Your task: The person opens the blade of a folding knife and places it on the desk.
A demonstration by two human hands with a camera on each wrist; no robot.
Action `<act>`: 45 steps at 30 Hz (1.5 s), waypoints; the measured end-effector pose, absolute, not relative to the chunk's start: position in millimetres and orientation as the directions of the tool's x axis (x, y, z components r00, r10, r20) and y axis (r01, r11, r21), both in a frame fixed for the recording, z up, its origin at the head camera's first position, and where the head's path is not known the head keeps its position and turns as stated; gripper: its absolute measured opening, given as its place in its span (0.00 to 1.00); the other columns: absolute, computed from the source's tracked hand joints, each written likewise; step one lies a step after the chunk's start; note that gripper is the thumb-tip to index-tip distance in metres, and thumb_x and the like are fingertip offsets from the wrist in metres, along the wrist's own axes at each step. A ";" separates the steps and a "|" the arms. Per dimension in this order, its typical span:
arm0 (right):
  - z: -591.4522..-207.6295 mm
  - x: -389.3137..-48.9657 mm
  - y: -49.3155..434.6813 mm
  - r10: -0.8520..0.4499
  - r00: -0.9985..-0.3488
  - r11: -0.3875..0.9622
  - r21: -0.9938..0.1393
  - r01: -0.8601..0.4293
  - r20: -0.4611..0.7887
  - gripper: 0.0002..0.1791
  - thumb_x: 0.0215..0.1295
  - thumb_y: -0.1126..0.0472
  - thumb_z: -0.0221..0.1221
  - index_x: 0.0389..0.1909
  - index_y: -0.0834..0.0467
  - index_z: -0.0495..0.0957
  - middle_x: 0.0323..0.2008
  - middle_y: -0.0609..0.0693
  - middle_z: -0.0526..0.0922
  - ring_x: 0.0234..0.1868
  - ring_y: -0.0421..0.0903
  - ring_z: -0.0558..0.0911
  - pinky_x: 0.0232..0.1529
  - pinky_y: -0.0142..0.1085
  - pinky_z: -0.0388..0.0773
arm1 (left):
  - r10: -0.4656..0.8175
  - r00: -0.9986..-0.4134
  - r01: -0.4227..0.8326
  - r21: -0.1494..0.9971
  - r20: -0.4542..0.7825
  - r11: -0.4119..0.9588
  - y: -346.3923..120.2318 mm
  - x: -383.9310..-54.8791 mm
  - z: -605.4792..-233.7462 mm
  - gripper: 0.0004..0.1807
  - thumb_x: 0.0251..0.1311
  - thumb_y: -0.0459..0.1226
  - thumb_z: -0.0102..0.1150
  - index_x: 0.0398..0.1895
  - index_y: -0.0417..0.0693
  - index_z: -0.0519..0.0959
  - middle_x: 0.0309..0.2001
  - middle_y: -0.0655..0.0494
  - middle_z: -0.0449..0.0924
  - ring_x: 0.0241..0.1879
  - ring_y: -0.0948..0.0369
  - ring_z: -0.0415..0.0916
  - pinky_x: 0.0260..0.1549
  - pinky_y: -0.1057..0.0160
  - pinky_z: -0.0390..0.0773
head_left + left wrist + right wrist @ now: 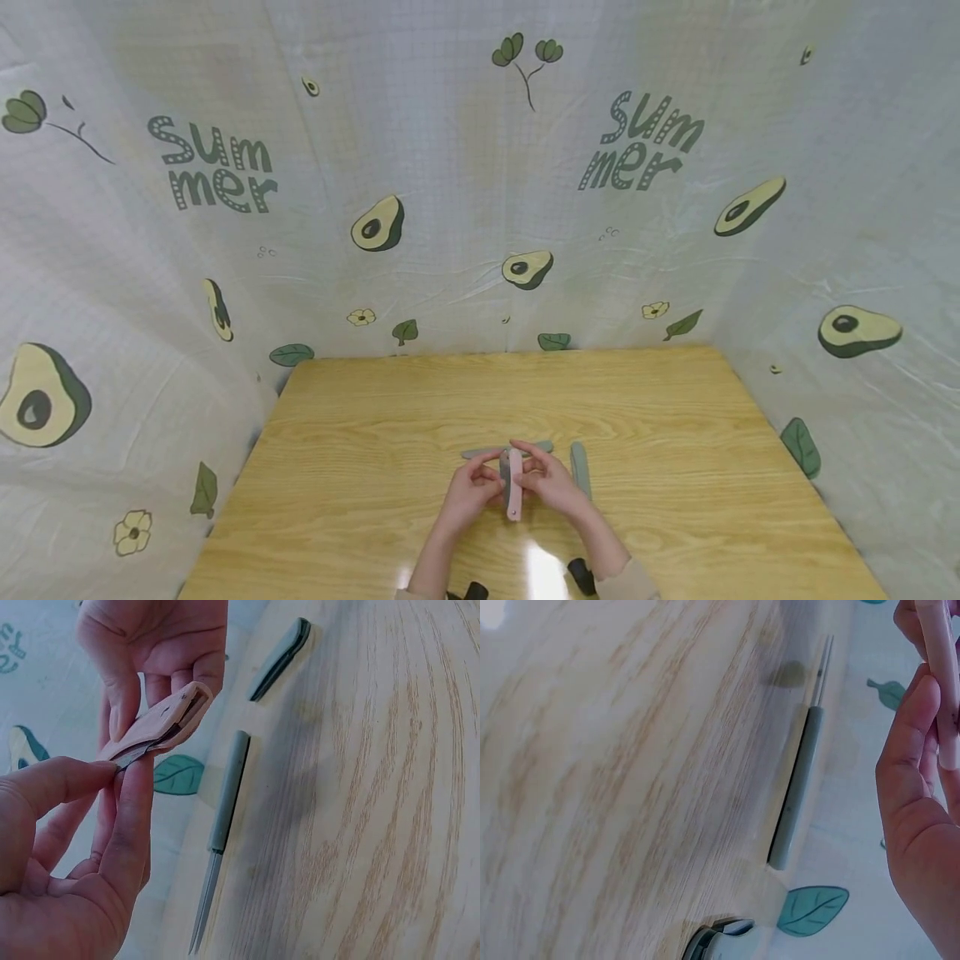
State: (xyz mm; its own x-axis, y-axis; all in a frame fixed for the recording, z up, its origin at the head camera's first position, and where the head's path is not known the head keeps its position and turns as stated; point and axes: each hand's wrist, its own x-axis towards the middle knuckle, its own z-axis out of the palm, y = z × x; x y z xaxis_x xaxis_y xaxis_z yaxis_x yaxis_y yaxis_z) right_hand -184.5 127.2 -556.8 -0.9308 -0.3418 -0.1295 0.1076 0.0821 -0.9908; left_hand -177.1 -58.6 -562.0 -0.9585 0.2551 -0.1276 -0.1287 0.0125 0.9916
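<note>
A pink-handled folding knife [515, 493] is held above the table between both hands. My right hand [553, 483] grips its pink handle [166, 720] with fingers and thumb. In the left wrist view, the thumb and a finger of my left hand [467, 493] pinch the grey metal blade [129, 759], which shows only partly beside the handle's slot. Just beyond the hands lies a green-handled tool [231, 791] with a slim metal end stretched out, seen edge-on. A folded green-handled piece [580, 465] rests to the right of my right hand.
The wooden table [360, 433] is enclosed by a pale cloth [450, 150] printed with avocados, leaves and lettering. Black wrist gear [581, 575] shows near the right forearm. Light glares off the table's near side.
</note>
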 end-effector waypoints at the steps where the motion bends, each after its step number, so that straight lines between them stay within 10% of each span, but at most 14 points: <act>1: -557.1 -184.7 127.7 -0.341 -0.931 0.086 -0.991 0.105 -0.128 0.32 0.67 0.70 0.55 0.71 0.65 0.59 0.38 0.57 0.73 0.35 0.46 0.76 0.35 0.38 0.81 | 0.257 -0.958 -0.127 0.992 -0.126 0.012 -58.9 -177.3 -562.2 0.28 0.59 0.25 0.58 0.65 0.36 0.70 0.37 0.44 0.76 0.32 0.59 0.78 0.40 0.45 0.85; 45: -557.9 -179.5 127.7 -0.080 -0.993 -0.040 -0.995 0.092 -0.089 0.32 0.62 0.74 0.57 0.68 0.64 0.63 0.39 0.60 0.78 0.33 0.47 0.81 0.38 0.45 0.85 | 0.032 -0.997 -0.068 0.983 -0.064 -0.169 -49.8 -173.2 -569.3 0.29 0.59 0.19 0.54 0.66 0.33 0.65 0.35 0.52 0.70 0.31 0.61 0.73 0.37 0.57 0.86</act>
State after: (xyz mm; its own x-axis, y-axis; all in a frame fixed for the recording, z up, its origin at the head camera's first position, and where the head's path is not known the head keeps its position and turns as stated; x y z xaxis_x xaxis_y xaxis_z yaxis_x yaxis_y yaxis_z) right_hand -179.5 127.7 -557.9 -0.9928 -0.0798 -0.0889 0.0922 -0.0398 -0.9949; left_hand -173.2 -49.8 -569.3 -0.9975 0.0321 -0.0636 -0.0681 -0.1687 0.9833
